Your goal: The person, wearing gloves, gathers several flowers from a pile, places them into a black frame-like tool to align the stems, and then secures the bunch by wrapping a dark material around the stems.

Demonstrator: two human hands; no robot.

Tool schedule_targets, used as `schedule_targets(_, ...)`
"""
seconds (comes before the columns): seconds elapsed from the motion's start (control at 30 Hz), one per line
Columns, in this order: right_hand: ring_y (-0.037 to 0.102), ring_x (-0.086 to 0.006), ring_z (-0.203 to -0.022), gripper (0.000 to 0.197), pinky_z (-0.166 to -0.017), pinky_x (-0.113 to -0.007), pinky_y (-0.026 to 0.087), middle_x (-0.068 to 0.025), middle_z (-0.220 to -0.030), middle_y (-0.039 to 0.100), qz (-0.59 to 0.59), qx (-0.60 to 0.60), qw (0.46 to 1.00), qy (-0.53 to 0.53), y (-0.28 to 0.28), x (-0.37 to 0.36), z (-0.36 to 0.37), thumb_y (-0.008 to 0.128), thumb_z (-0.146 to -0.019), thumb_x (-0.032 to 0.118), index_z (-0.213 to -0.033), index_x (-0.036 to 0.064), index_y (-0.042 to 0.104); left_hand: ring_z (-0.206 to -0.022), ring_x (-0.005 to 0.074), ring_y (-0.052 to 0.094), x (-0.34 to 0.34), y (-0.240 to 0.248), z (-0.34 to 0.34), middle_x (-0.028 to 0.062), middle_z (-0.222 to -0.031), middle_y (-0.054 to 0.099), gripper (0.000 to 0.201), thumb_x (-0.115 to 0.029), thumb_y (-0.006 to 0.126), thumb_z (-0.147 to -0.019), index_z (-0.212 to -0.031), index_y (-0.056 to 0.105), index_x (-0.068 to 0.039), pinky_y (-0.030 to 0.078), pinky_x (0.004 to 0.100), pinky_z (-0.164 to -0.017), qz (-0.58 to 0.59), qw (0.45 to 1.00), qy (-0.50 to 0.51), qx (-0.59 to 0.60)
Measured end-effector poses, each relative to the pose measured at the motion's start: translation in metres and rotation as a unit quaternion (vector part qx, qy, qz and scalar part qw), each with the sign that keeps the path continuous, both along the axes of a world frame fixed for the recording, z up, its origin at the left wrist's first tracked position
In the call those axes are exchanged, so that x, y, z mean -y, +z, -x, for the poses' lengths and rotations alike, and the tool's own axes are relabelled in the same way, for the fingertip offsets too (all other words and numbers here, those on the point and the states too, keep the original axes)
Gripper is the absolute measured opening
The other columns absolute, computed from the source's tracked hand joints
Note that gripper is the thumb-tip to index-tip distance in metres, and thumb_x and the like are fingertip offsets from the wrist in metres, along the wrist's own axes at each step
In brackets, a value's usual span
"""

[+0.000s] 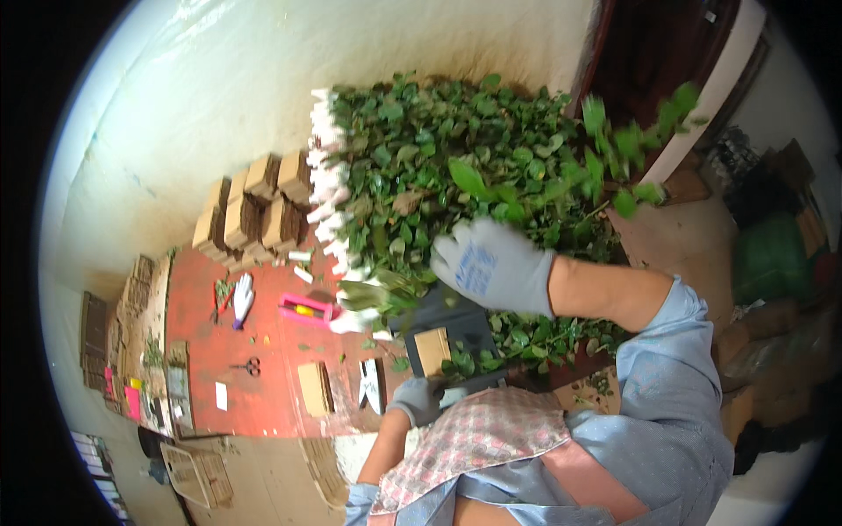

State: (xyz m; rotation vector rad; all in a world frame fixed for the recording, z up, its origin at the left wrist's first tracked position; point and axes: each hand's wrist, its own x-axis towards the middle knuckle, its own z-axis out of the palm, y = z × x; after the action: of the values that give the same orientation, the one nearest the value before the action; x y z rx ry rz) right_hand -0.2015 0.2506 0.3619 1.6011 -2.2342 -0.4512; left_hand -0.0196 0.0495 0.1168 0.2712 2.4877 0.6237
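Note:
My right hand (491, 267), in a grey-white glove, is raised in front of a big heap of leafy green stems (421, 167). Its fingers are curled round a leafy stem (605, 158) whose bright leaves reach up and right, smeared by motion. Low in the middle, close to my apron, my left hand (417, 401) is gloved too, with its fingers curled in. What it grips is hidden. It is beside a dark board (469, 329) on which a brown cardboard piece (432, 351) lies. A pale object (453, 397) shows just right of that hand.
Pale wrapped ends (324, 175) line the heap's left side. Stacks of folded cardboard (263, 206) stand at the back of the red table (197, 351). Nearer lie scissors (248, 366), a spare glove (243, 296), a pink holder (307, 309), a cardboard stack (315, 389) and a white-and-black tool (371, 386).

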Motion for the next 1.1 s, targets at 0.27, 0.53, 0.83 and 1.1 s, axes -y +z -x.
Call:
schedule_targets(0.27,0.069,-0.027,-0.094,0.016,-0.071,-0.039,0.055,-0.0143,-0.095,0.065,-0.092,0.314,0.936,-0.132,-0.245,-0.07,-0.052,0.06,-0.088,0.014,-0.101,0.0062,0.063,-0.1,0.039,0.066,-0.003,-0.006,0.002,0.0199,-0.102,0.072,0.026,-0.021,0.056,-0.09,-0.109,0.071,-0.011,0.052,0.0493,-0.085,0.005,1.0,0.013,0.017)
schedule_targets(0.53,0.067,-0.0244,-0.088,0.024,-0.072,-0.038,0.057,-0.011,-0.102,0.061,-0.105,0.205,0.946,-0.228,-0.226,-0.032,-0.067,0.061,-0.089,0.015,-0.111,0.0064,0.063,-0.104,0.0374,0.065,-0.001,-0.002,-0.005,0.016,-0.11,0.072,0.032,-0.016,0.055,-0.089,-0.116,0.072,-0.013,0.052,0.0473,-0.091,-0.036,0.998,0.048,-0.008)
schedule_targets(0.83,0.07,-0.0269,-0.09,0.022,-0.068,-0.039,0.056,-0.0133,-0.101,0.067,-0.057,0.375,0.923,-0.064,-0.288,0.041,-0.069,0.053,-0.093,0.013,-0.113,0.0059,0.059,-0.112,0.0351,0.063,-0.001,-0.005,-0.002,0.0158,-0.125,0.067,0.038,-0.018,0.06,-0.087,-0.123,0.069,-0.012,0.049,0.043,-0.099,-0.025,0.999,0.034,-0.007)
schedule_targets(1.1,0.07,-0.0295,-0.092,0.017,-0.072,-0.04,0.056,-0.0163,-0.101,0.067,-0.087,0.465,0.88,-0.037,-0.294,0.038,-0.062,0.052,-0.093,0.011,-0.108,0.0052,0.057,-0.108,0.0346,0.067,0.036,0.018,0.024,0.0193,-0.117,0.07,0.04,-0.023,0.068,-0.091,-0.127,0.067,-0.006,0.053,0.0421,-0.095,-0.237,0.964,0.094,0.076)
